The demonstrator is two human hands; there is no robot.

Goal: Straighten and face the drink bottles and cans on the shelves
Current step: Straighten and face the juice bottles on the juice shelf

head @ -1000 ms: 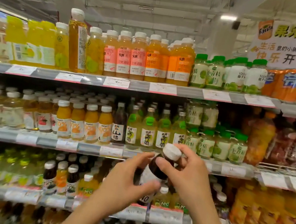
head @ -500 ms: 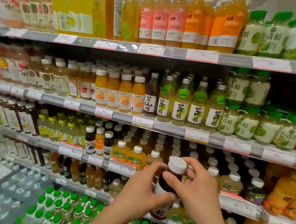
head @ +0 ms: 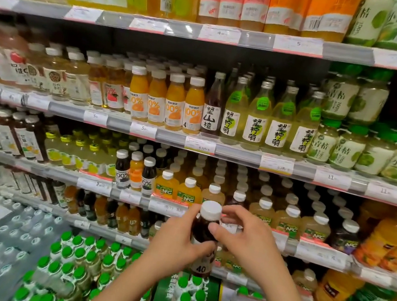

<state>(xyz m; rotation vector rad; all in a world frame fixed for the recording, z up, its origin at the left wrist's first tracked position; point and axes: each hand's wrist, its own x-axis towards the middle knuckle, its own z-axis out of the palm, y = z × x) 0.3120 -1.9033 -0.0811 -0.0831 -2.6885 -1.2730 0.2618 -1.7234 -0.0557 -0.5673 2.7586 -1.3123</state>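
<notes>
Closer to the shelves than half a second ago, with the top shelf now cut off at the upper edge and the dark bottle (head: 205, 232) raised a little against the third shelf's price rail (head: 316, 255)

Dark bottle, white-capped, upright, held in front of the rail, apart from the rows behind it, a "40" showing on the lower label

Left hand (head: 174, 244) wrapped round the bottle's body from the left, thumb across the front, grasping it

Right hand (head: 243, 238) from the right, thumb pressed on the bottle's shoulder, fingers curled behind the neck just under the cap, also grasping it

Just behind, on the third shelf, NFC juice bottles (head: 188, 193) in rows, orange at the left, paler ones to the right, one dark bottle (head: 237, 199) among them

Left of those, two dark small bottles either side of an orange one (head: 135, 171)

One shelf up, four orange juice bottles (head: 165, 103), then a single dark hawthorn bottle (head: 213, 106), then pale lemon bottles (head: 270, 117), then green-capped bottles (head: 368, 154) at the far right

Near the lower left, green-capped bottles (head: 81, 259) packed in shrink wrap
</notes>
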